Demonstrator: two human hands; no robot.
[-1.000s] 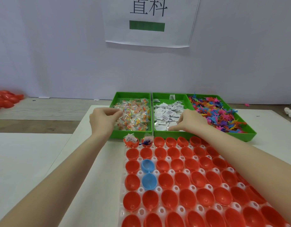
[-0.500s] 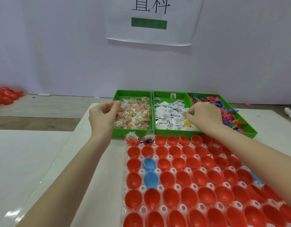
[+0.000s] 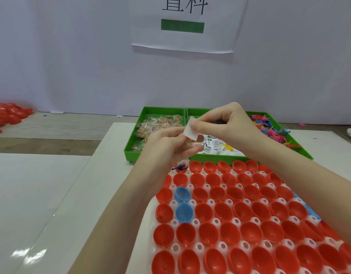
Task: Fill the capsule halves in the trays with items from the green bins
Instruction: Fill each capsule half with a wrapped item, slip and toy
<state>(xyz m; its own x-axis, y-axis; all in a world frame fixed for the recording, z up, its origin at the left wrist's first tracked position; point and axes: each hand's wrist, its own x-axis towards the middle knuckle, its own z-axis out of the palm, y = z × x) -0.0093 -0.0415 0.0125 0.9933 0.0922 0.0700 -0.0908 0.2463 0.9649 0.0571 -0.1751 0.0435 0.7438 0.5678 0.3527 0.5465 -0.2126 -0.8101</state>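
Observation:
My two hands meet in the air above the front edge of the green bins. My right hand (image 3: pixel 230 125) pinches a white paper slip (image 3: pixel 190 133) and something small and dark shows under its fingers. My left hand (image 3: pixel 166 147) is closed, its fingertips touch the slip, and a clear candy packet (image 3: pixel 193 144) shows under them. Below lies the white tray (image 3: pixel 210 201) of red capsule halves (image 3: pixel 223 211), with two blue halves (image 3: pixel 183 212) near its left side. One back-row half (image 3: pixel 180 168) holds a blue toy.
Three green bins stand behind the tray: candy packets (image 3: pixel 160 123) on the left, white slips (image 3: pixel 216 144) in the middle, coloured toys (image 3: pixel 269 132) on the right. Loose red halves (image 3: pixel 6 115) are piled far left. A white wall with a paper sign stands behind.
Both hands have left the bins and come together in front of me, the right one now carrying a white slip. The camera has tilted, so the tray fills more of the view.

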